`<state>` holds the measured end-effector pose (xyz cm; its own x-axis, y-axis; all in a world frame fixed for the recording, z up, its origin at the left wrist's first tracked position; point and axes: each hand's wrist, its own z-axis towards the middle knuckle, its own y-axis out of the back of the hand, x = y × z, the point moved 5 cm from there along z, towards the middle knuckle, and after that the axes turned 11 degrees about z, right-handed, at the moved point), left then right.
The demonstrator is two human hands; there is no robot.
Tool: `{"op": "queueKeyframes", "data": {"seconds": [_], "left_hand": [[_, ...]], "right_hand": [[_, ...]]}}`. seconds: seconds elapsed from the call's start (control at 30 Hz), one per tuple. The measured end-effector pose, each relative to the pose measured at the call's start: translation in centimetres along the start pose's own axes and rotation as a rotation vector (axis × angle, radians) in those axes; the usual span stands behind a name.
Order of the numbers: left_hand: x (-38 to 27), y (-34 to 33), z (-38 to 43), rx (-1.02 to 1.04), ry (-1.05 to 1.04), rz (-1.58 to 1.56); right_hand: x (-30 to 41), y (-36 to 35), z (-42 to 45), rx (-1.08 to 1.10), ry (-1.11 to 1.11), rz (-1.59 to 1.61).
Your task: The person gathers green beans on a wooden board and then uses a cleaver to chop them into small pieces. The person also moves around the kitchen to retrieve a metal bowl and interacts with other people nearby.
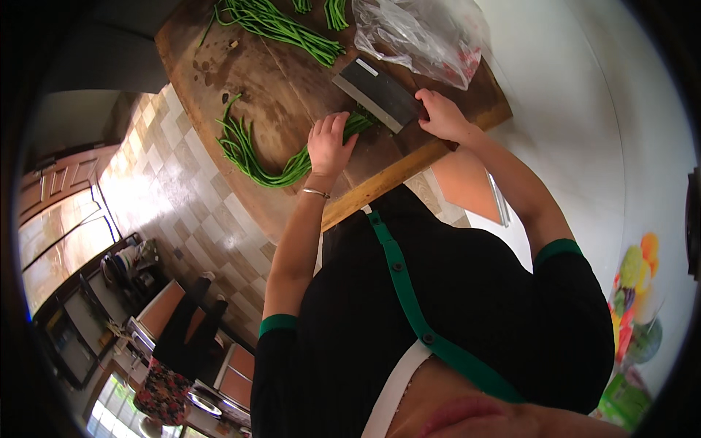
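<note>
A curved bundle of long green beans (279,176) lies across the wooden tabletop (219,90). My left hand (330,141) presses over the bundle near its right end, fingers curled around it. My right hand (443,117) grips a cleaver (378,90) by its handle, which the fingers mostly hide. The wide dark blade, with a paler strip along its edge, lies tilted beside the bean ends. Small green bits show at the blade's edge, partly hidden under it.
More long beans (285,30) lie at the table's far side, with short bunches (335,13) near them. A clear plastic bag (421,41) sits beyond the cleaver, against the white wall (564,109). Another person (172,350) stands at a kitchen counter at lower left.
</note>
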<state>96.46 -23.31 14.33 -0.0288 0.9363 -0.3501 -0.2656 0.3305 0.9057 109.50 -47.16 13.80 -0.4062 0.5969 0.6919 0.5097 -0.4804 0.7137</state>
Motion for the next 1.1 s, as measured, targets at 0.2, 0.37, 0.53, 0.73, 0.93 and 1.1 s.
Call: {"op": "queueKeyframes", "data": {"seconds": [0.2,0.37,0.53,0.73,0.93,1.1], "left_hand": [[-0.2,-0.2,-0.3,-0.038,0.049,-0.013],[-1.4,0.1,0.0,-0.077,0.030,-0.034],[-2.2,-0.6,0.5,-0.153,0.019,-0.036],[-1.7,-1.3,0.8,-0.190,0.007,-0.069],[-1.3,-1.4,0.9,-0.218,-0.022,-0.089],[-1.1,-1.7,1.0,-0.233,-0.017,-0.138]], "right_hand": [[-0.4,0.2,1.2,0.424,-0.448,0.698],[3.8,1.7,-0.2,0.297,-0.506,0.788],[6.7,1.7,-2.3,0.026,0.055,0.173],[9.0,1.4,-4.7,0.066,-0.006,0.096],[10.9,1.1,-5.2,0.120,-0.057,0.049],[10.4,0.0,-5.5,0.109,-0.043,-0.015]]}}
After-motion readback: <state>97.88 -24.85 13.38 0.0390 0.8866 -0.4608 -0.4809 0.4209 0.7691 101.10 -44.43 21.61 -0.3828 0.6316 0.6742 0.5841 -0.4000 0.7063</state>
